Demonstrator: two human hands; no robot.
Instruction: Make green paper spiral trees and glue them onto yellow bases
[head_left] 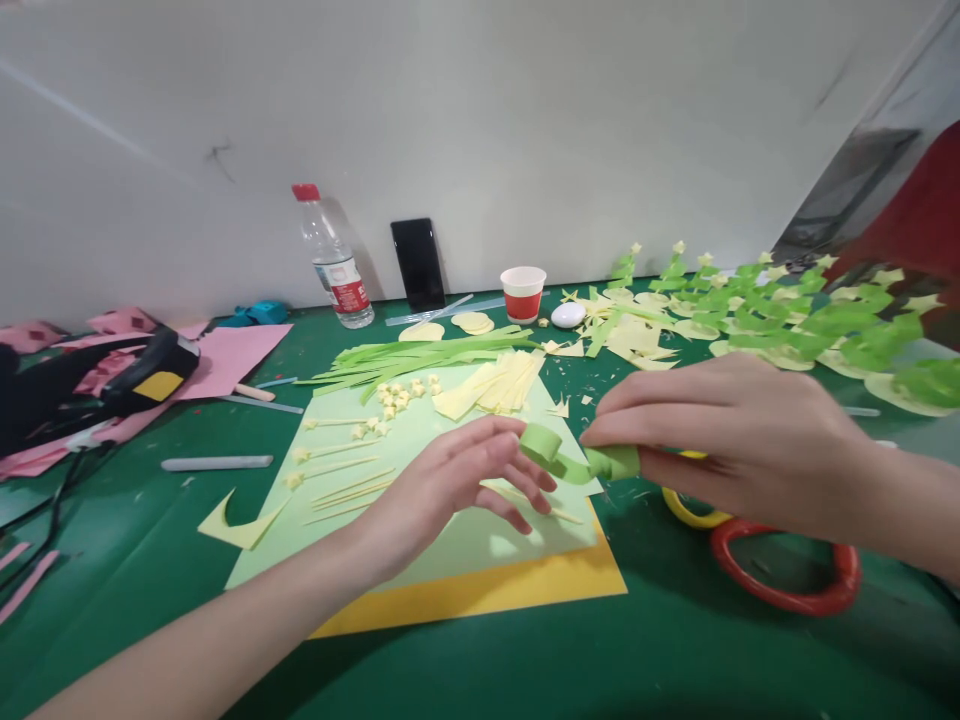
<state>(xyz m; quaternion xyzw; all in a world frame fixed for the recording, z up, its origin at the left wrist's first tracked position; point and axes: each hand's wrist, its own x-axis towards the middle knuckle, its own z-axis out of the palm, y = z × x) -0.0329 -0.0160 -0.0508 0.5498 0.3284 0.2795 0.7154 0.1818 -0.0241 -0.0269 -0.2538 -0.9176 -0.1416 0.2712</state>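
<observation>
While the right hand (742, 440) pinches a green paper strip (574, 460), the left hand (465, 475) is half open. Its fingertips touch the strip's curly end, above a pale green sheet (420, 440).

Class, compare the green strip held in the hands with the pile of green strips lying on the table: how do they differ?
The held green strip is one piece, curled into a loop at one end; the pile of green strips holds many, lying straight. The held green strip is pinched by the right hand, with the left hand at its curl; the pile lies untouched on the table. Both are green paper.
</observation>
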